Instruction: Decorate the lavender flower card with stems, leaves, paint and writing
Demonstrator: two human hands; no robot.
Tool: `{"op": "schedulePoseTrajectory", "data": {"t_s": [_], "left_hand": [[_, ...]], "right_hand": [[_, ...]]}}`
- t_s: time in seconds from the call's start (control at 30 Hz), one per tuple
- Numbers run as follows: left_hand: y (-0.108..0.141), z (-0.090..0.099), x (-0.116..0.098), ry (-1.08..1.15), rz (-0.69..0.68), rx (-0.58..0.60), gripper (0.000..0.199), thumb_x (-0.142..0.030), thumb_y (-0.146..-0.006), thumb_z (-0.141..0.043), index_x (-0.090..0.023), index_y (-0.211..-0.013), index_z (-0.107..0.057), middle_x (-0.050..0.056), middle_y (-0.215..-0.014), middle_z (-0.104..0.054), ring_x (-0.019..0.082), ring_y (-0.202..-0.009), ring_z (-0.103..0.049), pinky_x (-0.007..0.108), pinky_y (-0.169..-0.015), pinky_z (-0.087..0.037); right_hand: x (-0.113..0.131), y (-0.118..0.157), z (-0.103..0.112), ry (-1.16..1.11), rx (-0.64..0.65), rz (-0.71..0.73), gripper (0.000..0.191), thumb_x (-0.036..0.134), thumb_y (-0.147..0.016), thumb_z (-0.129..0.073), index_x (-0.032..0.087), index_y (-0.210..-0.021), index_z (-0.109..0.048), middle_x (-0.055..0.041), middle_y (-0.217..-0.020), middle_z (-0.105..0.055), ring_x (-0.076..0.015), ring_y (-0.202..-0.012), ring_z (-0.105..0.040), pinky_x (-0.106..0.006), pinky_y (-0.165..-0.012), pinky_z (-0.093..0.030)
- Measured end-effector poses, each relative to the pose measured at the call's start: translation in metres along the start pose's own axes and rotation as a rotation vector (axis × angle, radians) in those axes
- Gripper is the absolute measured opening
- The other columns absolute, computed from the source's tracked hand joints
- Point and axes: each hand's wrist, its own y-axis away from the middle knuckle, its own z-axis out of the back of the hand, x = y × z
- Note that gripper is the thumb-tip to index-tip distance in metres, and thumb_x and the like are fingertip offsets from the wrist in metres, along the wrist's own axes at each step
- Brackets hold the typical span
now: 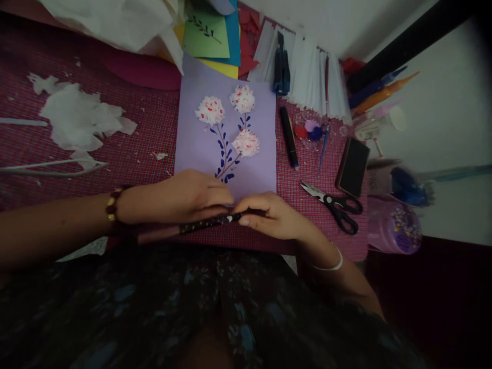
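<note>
Lilac paper (192, 148) lies in front of me, bearing three ruffled white-and-red flowers (246, 142) with brown stems and dark blue leaves. At its near edge, my right hand (274, 218) has thumb and fingers closed around the end of a slim black stick with light specks (207, 223). The stick points left and has a dull pink far part; its exact kind is unclear. My left hand (180, 197) lies just above the stick, with its fingers bent and pressed together. Its fingertips meet those of the right hand, and whatever they hold is hidden.
Right of the paper are a black marker (288, 137), paint blobs (309, 130), scissors (334, 202), a phone (352, 166) and a stapler (282, 72). Tubs (395, 228) stand at the right edge. Torn white tissue (77, 115) lies left; coloured sheets (207, 38) are behind.
</note>
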Motion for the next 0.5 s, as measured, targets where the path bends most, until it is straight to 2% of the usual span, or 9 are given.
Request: {"op": "schedulePoseTrajectory", "data": {"t_s": [0.07,0.1,0.2,0.27,0.33,0.4,0.43,0.5], "left_hand": [[0.001,-0.004,0.0,-0.095,-0.094,0.073,0.031,-0.028,-0.108,-0.049,-0.02,-0.086,-0.069,0.003,-0.08,-0.072,0.017,-0.071,-0.063,0.03,-0.066,-0.045],[0.001,-0.005,-0.001,-0.104,-0.12,0.072,0.033,-0.028,-0.108,-0.048,-0.02,-0.082,-0.066,0.003,-0.076,-0.069,0.017,-0.068,-0.061,0.031,-0.064,-0.042],[0.002,0.003,-0.003,-0.081,-0.037,-0.13,0.04,-0.029,-0.106,-0.05,-0.021,-0.068,-0.053,-0.001,-0.063,-0.057,0.015,-0.057,-0.05,0.032,-0.057,-0.034],[0.003,0.013,-0.005,-0.059,0.099,-0.277,0.043,-0.031,-0.104,-0.052,-0.022,-0.062,-0.044,-0.002,-0.058,-0.05,0.013,-0.052,-0.043,0.032,-0.054,-0.029],[0.004,0.025,-0.006,-0.044,0.239,-0.388,0.046,-0.035,-0.101,-0.055,-0.023,-0.06,-0.041,-0.003,-0.057,-0.047,0.012,-0.052,-0.04,0.033,-0.054,-0.027],[0.003,0.033,-0.003,-0.016,0.321,-0.466,0.046,-0.039,-0.1,-0.057,-0.023,-0.06,-0.041,-0.002,-0.058,-0.046,0.013,-0.053,-0.039,0.032,-0.054,-0.027],[0.002,0.035,-0.001,0.009,0.334,-0.463,0.045,-0.04,-0.1,-0.056,-0.024,-0.061,-0.041,-0.002,-0.058,-0.046,0.013,-0.054,-0.04,0.032,-0.054,-0.028],[-0.001,0.034,0.005,0.081,0.299,-0.348,0.044,-0.041,-0.102,-0.052,-0.024,-0.062,-0.043,-0.003,-0.056,-0.046,0.014,-0.054,-0.041,0.031,-0.053,-0.03]], "right_hand": [[0.001,0.0,0.0,0.046,0.049,0.032,0.019,0.036,-0.101,-0.06,0.02,-0.094,-0.067,0.0011,-0.083,-0.069,-0.0111,-0.074,-0.061,-0.024,-0.07,-0.045],[0.001,0.0,0.0,0.067,0.055,0.034,0.018,0.035,-0.1,-0.061,0.02,-0.093,-0.067,0.0016,-0.081,-0.068,-0.0109,-0.073,-0.06,-0.024,-0.07,-0.044],[0.001,0.001,0.0,0.109,0.061,0.004,0.019,0.035,-0.099,-0.062,0.02,-0.089,-0.066,0.0032,-0.075,-0.064,-0.0103,-0.067,-0.055,-0.024,-0.067,-0.041],[0.002,0.001,0.001,0.115,0.059,-0.013,0.02,0.036,-0.099,-0.061,0.02,-0.087,-0.065,0.0037,-0.073,-0.061,-0.0101,-0.065,-0.053,-0.024,-0.065,-0.04],[0.003,0.001,0.001,0.11,0.046,-0.017,0.021,0.036,-0.099,-0.06,0.02,-0.087,-0.064,0.0042,-0.072,-0.06,-0.0097,-0.064,-0.051,-0.024,-0.064,-0.039],[0.003,0.001,0.001,0.098,0.009,-0.027,0.022,0.037,-0.1,-0.06,0.02,-0.087,-0.063,0.0046,-0.072,-0.058,-0.0096,-0.064,-0.05,-0.025,-0.064,-0.039],[0.003,0.001,0.001,0.095,-0.024,-0.035,0.023,0.038,-0.1,-0.059,0.02,-0.087,-0.063,0.0047,-0.072,-0.058,-0.0096,-0.064,-0.049,-0.025,-0.064,-0.038],[0.002,0.001,0.001,0.109,-0.112,-0.056,0.024,0.04,-0.101,-0.059,0.02,-0.087,-0.062,0.0046,-0.072,-0.057,-0.0099,-0.065,-0.049,-0.025,-0.064,-0.038]]}}
